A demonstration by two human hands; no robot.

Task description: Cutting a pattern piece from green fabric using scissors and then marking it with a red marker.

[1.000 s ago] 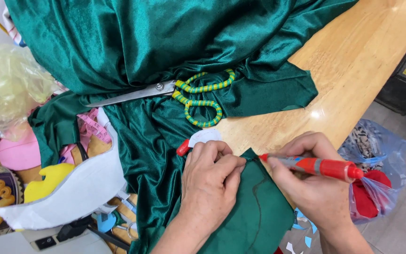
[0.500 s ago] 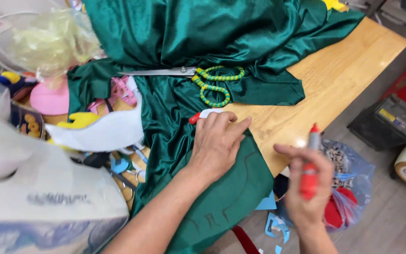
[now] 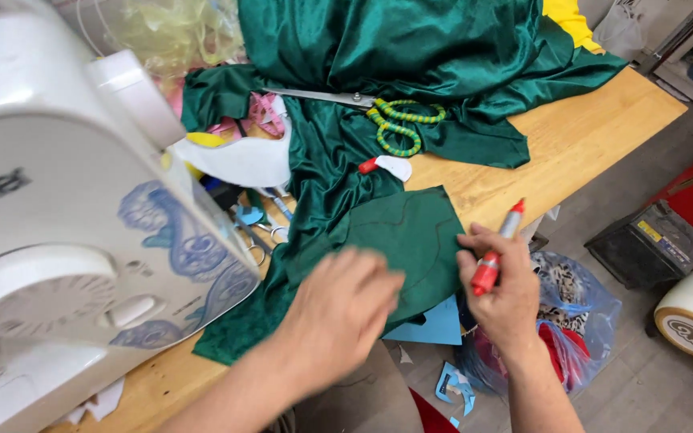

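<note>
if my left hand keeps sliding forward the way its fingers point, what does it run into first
Probably nothing solid at once: the left hand is blurred, and its fingers point up and right over the green cloth. Farther along that line lie the white-and-red piece and the scissors, though depth is unclear.

My left hand (image 3: 338, 309) is smeared by motion at lower centre, so I can't tell its fingers apart or whether they press the green fabric (image 3: 395, 232) beneath. The white sewing machine (image 3: 66, 232) is cut off by the left edge. The scissors' (image 3: 362, 108) blade tips vanish under fabric folds.
</note>
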